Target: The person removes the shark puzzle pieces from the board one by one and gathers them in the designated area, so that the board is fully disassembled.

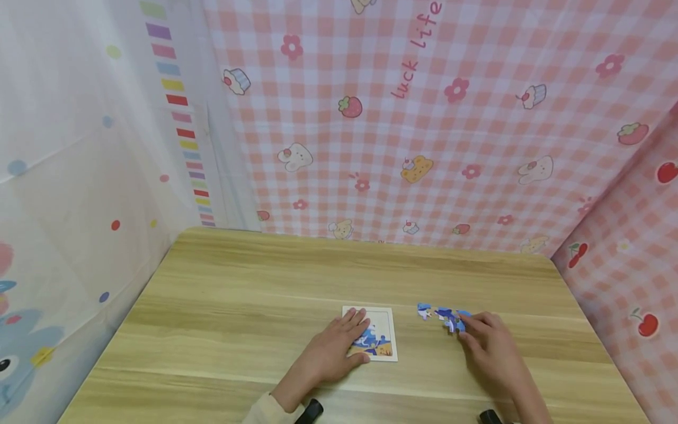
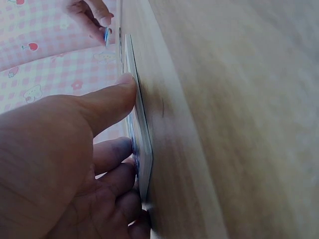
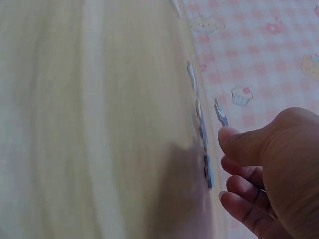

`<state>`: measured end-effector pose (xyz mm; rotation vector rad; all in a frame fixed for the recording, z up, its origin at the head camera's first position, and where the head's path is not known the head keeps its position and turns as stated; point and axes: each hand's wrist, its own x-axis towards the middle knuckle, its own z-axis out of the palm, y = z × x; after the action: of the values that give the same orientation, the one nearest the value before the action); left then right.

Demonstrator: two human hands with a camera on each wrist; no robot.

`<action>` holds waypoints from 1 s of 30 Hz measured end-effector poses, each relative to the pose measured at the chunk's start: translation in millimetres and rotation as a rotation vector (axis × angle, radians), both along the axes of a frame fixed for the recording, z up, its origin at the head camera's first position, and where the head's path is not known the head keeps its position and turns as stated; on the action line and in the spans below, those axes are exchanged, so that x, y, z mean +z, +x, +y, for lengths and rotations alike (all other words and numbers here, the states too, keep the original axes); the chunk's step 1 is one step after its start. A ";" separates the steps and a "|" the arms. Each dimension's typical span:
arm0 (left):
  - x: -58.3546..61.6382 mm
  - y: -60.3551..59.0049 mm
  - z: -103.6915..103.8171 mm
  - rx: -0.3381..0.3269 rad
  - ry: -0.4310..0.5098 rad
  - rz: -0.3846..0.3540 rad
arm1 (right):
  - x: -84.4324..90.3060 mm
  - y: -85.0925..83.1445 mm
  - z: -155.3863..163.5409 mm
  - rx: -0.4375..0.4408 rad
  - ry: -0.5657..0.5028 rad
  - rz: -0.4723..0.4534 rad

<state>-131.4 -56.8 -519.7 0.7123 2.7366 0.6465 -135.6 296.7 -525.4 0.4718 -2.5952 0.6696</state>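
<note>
The right hand (image 1: 489, 344) pinches a small blue jigsaw piece (image 3: 220, 113) between thumb and fingertips, so its grip is closed on that piece; in the right wrist view the piece stands lifted just off the table, beside the thumb tip. In the head view the same piece (image 1: 463, 318) shows at the fingertips, at the right end of a short row of loose blue and white jigsaw pieces (image 1: 437, 314) lying on the table. Those pieces sit just right of the puzzle board and near the right hand's fingers.

The left hand (image 1: 335, 350) lies flat with straight fingers on the left half of a small white rectangular puzzle board (image 1: 382, 337), pressing it down rather than grasping it; its grip is released. The left wrist view shows the thumb (image 2: 107, 102) and fingers resting against the board's thin edge (image 2: 141, 144). A patch of blue and orange picture, already assembled, fills the lower part of the board, just beside the fingers.

The board lies at the middle of the light wooden table (image 1: 238, 306), nearer its front edge. Behind the table hangs a pink checked cloth (image 1: 477, 135) printed with strawberries, rabbits and cupcakes, and on the left a white cloth (image 1: 79, 176) with coloured dots and stripes.
</note>
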 end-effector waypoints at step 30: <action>1.5 0.2 0.8 0.003 0.013 -0.004 | 2.6 11.1 19.7 -0.108 0.038 -0.249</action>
<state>-131.2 -56.0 -518.3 0.7086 2.7332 0.6659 -124.4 316.4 -522.8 0.2714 -2.8477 0.6810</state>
